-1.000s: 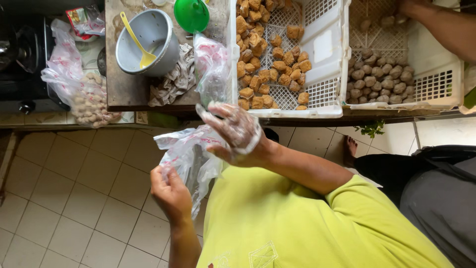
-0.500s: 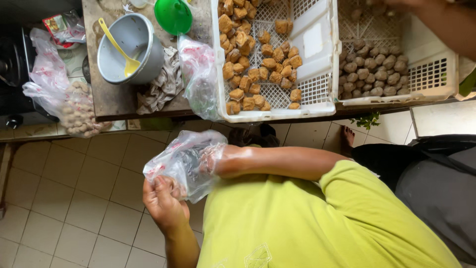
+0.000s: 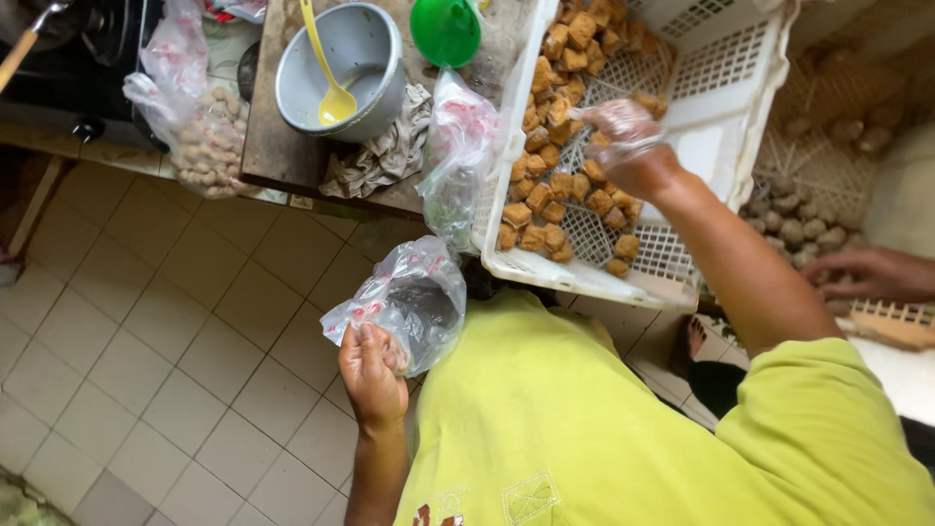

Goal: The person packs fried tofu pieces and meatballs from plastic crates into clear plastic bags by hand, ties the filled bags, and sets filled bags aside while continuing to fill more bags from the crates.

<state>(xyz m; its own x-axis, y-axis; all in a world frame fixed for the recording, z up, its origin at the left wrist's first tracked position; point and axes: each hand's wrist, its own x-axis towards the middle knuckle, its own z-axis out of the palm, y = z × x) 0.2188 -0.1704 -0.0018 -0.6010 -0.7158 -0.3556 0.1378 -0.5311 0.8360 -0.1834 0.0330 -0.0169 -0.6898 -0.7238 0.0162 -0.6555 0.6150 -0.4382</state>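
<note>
- The left hand (image 3: 373, 375) was closed around the gathered edge of a thin clear plastic bag (image 3: 409, 304), held open-mouthed just below the table edge; what lay inside it could not be made out.
- The right hand (image 3: 628, 144), covered by a thin clear plastic glove, was in the white crate (image 3: 701, 107), fingers curled down onto the fried tofu cubes (image 3: 550, 185); whether a piece was gripped could not be told.
- The white crate was of perforated plastic, tilted toward the person, and was partly filled with golden-brown, rough-skinned cubes lying against its left and lower walls.
- A second crumpled clear bag (image 3: 456, 156) hung at the crate's left wall.
- On the worn wooden board beyond stood a round grey metal pot (image 3: 375, 93) with a yellow spoon (image 3: 329, 78) resting in it, a creased cloth (image 3: 375, 161) beside its base.
- A green funnel (image 3: 445, 29) stood just beside the pot.
- A knotted bag of pale round balls (image 3: 200, 136) hung at the board's left end.
- Another person's hand (image 3: 862, 275) rested by a farther crate of greyish balls (image 3: 808, 229).
</note>
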